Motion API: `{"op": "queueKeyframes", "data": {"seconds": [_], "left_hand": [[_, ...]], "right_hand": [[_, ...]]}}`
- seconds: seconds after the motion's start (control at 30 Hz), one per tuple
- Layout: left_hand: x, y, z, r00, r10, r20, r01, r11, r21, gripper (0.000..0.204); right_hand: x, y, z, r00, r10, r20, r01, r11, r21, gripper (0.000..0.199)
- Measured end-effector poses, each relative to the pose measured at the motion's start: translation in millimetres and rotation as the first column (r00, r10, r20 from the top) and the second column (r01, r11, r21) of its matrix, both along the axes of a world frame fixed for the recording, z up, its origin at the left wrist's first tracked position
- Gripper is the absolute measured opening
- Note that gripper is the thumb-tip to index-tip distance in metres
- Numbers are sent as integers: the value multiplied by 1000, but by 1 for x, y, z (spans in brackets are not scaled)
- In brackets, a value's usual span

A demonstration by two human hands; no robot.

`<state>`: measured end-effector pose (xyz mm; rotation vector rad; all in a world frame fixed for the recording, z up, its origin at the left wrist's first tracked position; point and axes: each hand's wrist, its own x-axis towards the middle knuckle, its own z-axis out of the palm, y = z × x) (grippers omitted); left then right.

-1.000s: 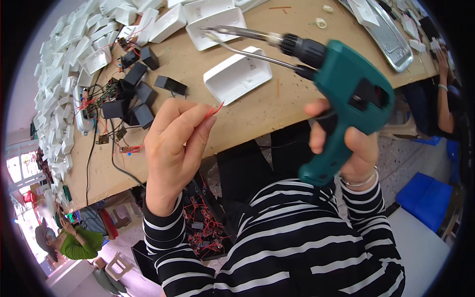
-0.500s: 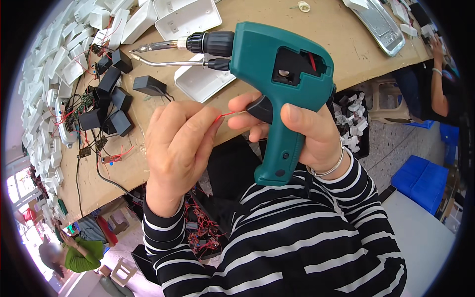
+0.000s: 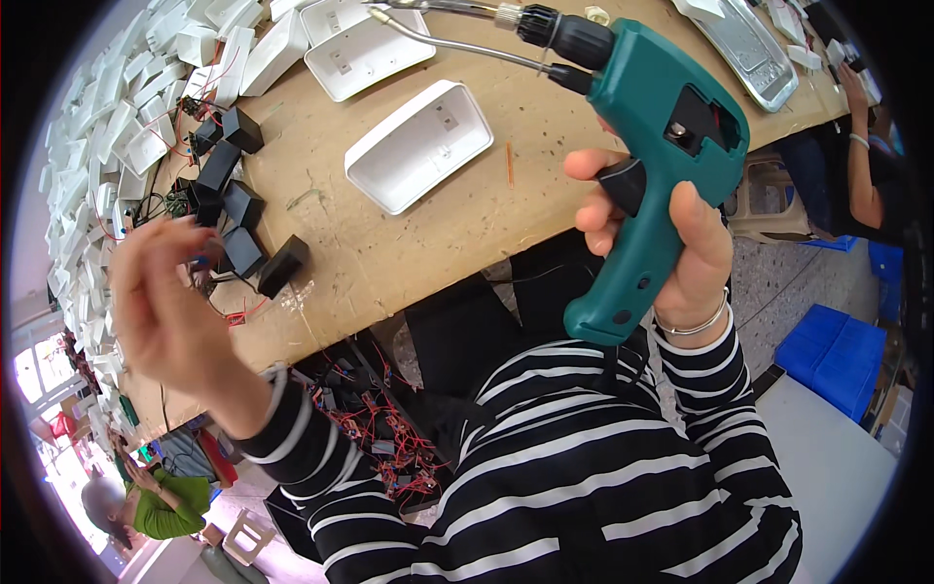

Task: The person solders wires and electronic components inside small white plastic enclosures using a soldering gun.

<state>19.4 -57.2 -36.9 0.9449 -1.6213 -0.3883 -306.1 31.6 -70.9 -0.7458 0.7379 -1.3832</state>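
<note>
My right hand (image 3: 696,258) is closed round the grip of a green soldering gun (image 3: 671,92), with fingers by its black trigger. The gun's long metal tip and thin feed tube (image 3: 467,47) point left over the table. Over the table's left side is my left hand (image 3: 175,311), smeared by motion, its fingers bent beside a cluster of black boxes (image 3: 218,167) with wires. Whether it holds anything is unclear. One black box (image 3: 283,266) lies just right of its fingertips. A white plastic housing (image 3: 418,146) lies open side up in mid-table.
White housings (image 3: 83,204) are heaped along the left. A metal tray (image 3: 744,54) lies at the far right. Below the table edge, a bin holds parts with red wires (image 3: 394,443). Other people (image 3: 161,501) are at lower left and right. Blue boxes (image 3: 832,355) stand at right.
My left hand has left the red wire by the trigger and swung left to the black boxes. The soldering gun has moved right and up. One black box has shifted nearer the table's front edge.
</note>
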Motion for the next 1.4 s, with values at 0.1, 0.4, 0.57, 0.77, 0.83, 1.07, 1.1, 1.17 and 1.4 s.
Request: {"op": "queueKeyframes", "data": {"seconds": [0.1, 0.4, 0.57, 0.77, 0.83, 1.07, 1.1, 1.17, 1.4], "left_hand": [[-65, 21, -9, 925, 15, 380, 8, 998, -59, 18], [-133, 25, -54, 736, 312, 601, -185, 946, -266, 11], [-138, 22, -55, 670, 399, 627, -292, 917, -272, 7], [-141, 19, -57, 688, 441, 576, -311, 897, -315, 8], [-143, 21, -57, 673, 435, 598, -360, 899, -248, 8], [-139, 15, -53, 675, 419, 607, -299, 908, -294, 8], [-139, 14, -54, 695, 406, 594, -293, 914, -281, 8], [-140, 15, -54, 716, 390, 580, -286, 921, -265, 8], [-145, 17, -54, 718, 378, 585, -310, 926, -217, 5]], "right_hand": [[-5, 3, -1, 999, -39, -16, 39, 999, 5, 74], [-18, 19, -5, 984, -62, -164, 49, 995, -85, 72], [-21, 43, -2, 947, -136, -292, 120, 990, -71, 74], [-15, 64, 8, 907, -183, -379, 228, 970, 80, 83], [-13, 67, 8, 911, -149, -384, 206, 972, 112, 81], [-10, 67, 5, 926, -91, -367, 157, 975, 155, 82], [-9, 68, 5, 925, -91, -369, 158, 975, 156, 82], [-7, 71, 5, 913, -97, -395, 169, 974, 151, 79], [-5, 75, 4, 908, -32, -418, 117, 977, 178, 72]]}}
